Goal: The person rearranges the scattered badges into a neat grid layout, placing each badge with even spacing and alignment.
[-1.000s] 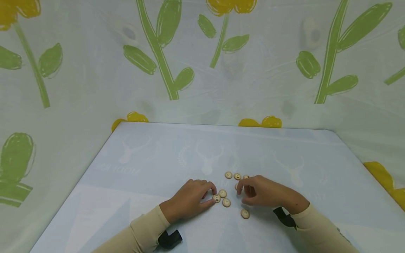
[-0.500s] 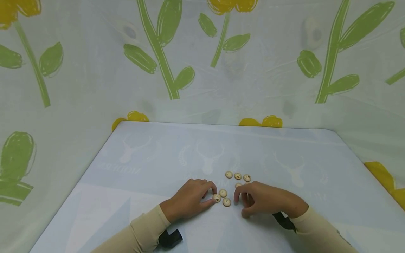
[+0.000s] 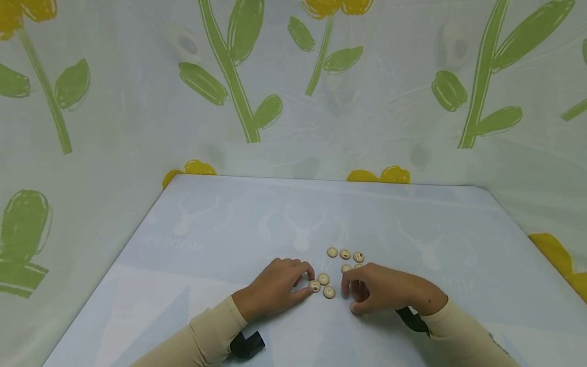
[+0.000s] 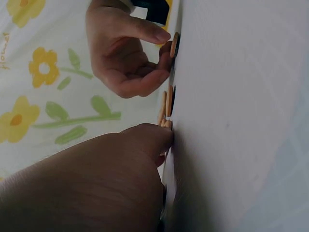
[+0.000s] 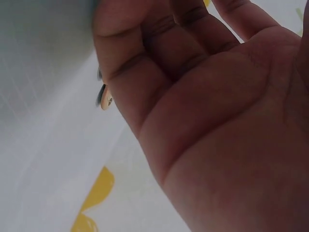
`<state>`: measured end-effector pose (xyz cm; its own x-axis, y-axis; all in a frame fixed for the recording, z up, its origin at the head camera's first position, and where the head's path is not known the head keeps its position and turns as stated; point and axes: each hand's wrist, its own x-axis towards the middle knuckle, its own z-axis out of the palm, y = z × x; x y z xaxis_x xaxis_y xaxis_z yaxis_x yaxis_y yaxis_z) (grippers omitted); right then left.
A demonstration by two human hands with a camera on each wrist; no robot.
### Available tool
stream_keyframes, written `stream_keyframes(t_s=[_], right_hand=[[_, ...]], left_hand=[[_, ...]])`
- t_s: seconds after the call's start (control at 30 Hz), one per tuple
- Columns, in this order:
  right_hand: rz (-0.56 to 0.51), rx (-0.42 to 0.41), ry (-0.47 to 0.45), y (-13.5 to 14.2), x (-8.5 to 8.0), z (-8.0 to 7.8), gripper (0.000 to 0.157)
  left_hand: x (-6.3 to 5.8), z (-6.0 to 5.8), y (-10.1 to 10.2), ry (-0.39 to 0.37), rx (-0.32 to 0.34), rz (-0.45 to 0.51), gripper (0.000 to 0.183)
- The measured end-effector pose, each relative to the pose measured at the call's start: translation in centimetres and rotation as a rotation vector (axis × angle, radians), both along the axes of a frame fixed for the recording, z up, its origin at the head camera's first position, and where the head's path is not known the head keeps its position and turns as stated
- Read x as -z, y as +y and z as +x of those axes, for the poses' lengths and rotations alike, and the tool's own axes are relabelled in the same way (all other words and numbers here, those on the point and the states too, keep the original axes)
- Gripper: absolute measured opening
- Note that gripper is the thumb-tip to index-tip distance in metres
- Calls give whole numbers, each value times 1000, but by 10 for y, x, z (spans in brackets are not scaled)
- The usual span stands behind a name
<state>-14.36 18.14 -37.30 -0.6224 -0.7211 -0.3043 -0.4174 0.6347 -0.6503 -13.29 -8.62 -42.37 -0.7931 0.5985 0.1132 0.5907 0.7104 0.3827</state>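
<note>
My left hand (image 3: 277, 288) rests on the table, its thumb and index finger pinching a small round wooden disc (image 3: 314, 286) with dark marks on top. Two similar discs lie just beyond its fingertips, an upper one (image 3: 323, 279) and a lower one (image 3: 329, 292). To the right, my right hand (image 3: 385, 288) is bent low over the table with its fingers curled. In the left wrist view its thumb and fingers close on the rim of another wooden disc (image 4: 175, 45); the head view hides that disc under the hand.
Behind the right hand, three discs form a row, with the middle one (image 3: 345, 254) among them. Two more sit closer, one (image 3: 346, 268) beside the knuckles and one partly covered. The pale table (image 3: 220, 214) ends at a flower-print curtain (image 3: 367, 117).
My right hand has come down toward the near side, over the disc that lay apart there, uncovering discs in the back group. The left hand keeps its pinch in place.
</note>
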Motion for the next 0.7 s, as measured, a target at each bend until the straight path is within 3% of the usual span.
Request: stream_keyframes(t_s=[0.3,0.7], right_hand=[[56,18,-36,0,-3,2,21],[76,-17,11,-4,-3,5,23]], left_hand=[[-1,0,0,-3,0,7,17],[-2,1,0,-7,-2,8,17]])
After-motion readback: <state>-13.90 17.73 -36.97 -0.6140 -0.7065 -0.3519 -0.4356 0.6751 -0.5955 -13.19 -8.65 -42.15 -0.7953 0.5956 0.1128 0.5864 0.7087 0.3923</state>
